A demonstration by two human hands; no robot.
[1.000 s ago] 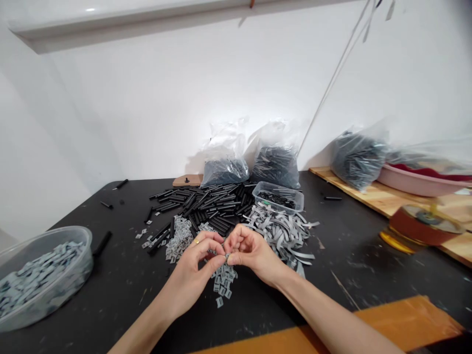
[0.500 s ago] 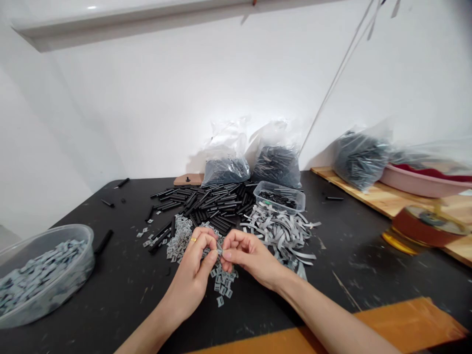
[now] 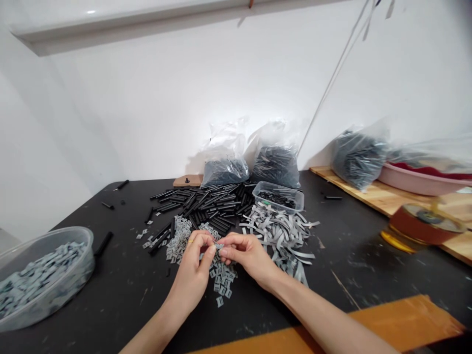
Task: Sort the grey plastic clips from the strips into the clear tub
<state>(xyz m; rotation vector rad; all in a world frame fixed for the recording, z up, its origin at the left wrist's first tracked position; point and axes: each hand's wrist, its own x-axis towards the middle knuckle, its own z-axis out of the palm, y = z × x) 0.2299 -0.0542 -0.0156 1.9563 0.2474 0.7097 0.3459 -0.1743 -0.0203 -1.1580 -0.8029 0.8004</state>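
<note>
- Left hand (image 3: 191, 269) and right hand (image 3: 246, 255) together, fingertips of both clamped on a tiny grey plastic piece (image 3: 218, 247), its exact shape too small to tell
- Directly under the hands, a loose pile of small square grey plastic tags (image 3: 221, 281)
- Past the right hand, a heap of curled flat grey strips (image 3: 280, 233)
- Ahead of the hands, a spread of straight black plastic tubes (image 3: 210, 209)
- Far beyond the left hand, a round clear plastic tub (image 3: 55, 236) full of grey pieces
</note>
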